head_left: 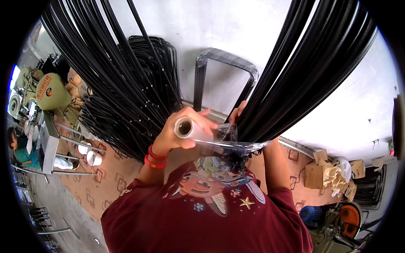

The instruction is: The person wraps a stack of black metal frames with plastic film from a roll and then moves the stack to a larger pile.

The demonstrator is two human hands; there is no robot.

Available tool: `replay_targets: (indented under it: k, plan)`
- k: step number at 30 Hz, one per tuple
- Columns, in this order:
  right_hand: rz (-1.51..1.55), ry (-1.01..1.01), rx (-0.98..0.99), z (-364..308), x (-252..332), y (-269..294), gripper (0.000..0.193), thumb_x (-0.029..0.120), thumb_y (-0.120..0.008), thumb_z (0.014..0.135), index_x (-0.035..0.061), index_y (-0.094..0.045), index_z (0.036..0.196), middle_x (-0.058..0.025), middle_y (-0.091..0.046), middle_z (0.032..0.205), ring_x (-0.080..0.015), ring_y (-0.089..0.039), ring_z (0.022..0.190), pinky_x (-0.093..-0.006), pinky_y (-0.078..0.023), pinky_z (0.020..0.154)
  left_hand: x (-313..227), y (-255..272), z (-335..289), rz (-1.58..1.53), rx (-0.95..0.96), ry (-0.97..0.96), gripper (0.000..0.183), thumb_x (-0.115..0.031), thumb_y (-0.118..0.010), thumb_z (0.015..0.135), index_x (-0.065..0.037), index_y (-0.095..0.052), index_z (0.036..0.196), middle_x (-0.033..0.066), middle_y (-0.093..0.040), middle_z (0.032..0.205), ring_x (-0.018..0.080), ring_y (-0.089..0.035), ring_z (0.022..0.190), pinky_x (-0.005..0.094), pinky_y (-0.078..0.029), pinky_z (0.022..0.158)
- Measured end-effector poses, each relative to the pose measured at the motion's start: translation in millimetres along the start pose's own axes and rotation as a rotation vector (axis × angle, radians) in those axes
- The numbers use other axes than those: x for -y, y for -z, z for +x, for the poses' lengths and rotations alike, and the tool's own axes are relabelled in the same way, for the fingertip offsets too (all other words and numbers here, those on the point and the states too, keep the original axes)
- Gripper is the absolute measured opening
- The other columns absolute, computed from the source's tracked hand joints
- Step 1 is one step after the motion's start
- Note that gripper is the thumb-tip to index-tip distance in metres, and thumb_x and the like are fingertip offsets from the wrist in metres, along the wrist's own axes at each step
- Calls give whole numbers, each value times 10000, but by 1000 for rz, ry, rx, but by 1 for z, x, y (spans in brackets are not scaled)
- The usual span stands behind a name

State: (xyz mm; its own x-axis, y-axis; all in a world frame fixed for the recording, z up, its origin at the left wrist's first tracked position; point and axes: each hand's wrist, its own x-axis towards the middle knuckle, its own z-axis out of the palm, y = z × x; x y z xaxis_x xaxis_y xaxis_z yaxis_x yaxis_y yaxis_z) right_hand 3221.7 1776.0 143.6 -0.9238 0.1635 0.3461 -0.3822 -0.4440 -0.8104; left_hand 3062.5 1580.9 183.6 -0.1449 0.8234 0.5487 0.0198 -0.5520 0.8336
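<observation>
My left hand (171,133) grips a roll of clear stretch film (201,134), its hollow core end facing up toward me. From the roll a strip of film (249,146) runs taut to the right, across the lower part of a bundle of long black tubes (312,71). Crumpled film clings to the bundle's left side. My right arm reaches behind this bundle, and the fingers of my right hand (238,111) curl round its far left side; the palm is hidden.
More black tubes (93,46) and stacked bent frames (156,50) stand at the left. A film-wrapped black frame (225,55) leans on the white wall. Cardboard boxes (314,175) and a machine (337,223) are at right. A person (27,147) sits near green machinery (52,92) at far left.
</observation>
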Motion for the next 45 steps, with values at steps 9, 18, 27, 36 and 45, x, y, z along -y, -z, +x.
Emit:
replay_targets:
  k: [9,18,27,36,45]
  plan:
    - [-31,-62,-6,0,-5,4,453,455,-512,807,11,-516,892,-164,-550,802,-212,-513,757,-274,-399,710,4,-15,-17,-311,10,160,450,-393,-693,700,-33,-451,821,103,-537,623,186,-541,551,297,-459,504]
    - [-35,-65,219,12,-1,2,403,409,-508,826,9,-532,792,-130,-533,740,-222,-499,800,-276,-389,720,-20,1,3,-94,139,293,412,-317,-727,661,-35,-471,820,101,-552,676,142,-515,607,249,-406,544]
    - [-89,-329,198,19,21,-11,521,500,-537,775,-20,-552,803,-146,-580,783,-215,-541,788,-274,-422,683,4,7,66,202,458,59,245,-225,-709,610,-47,-554,677,7,-559,634,106,-501,511,221,-388,476]
    - [-106,-84,-42,6,-8,4,330,348,-551,818,22,-549,766,-78,-532,664,-159,-472,679,-232,-376,615,-4,-8,-26,-121,47,7,310,-162,-731,626,11,-542,801,147,-569,651,221,-540,535,293,-435,484]
    - [-164,-53,82,13,10,-11,330,349,-548,823,20,-537,815,-59,-523,685,-147,-468,677,-224,-373,618,-69,-26,-72,584,73,109,450,-203,-813,555,-40,-516,852,53,-548,643,195,-544,546,277,-433,499]
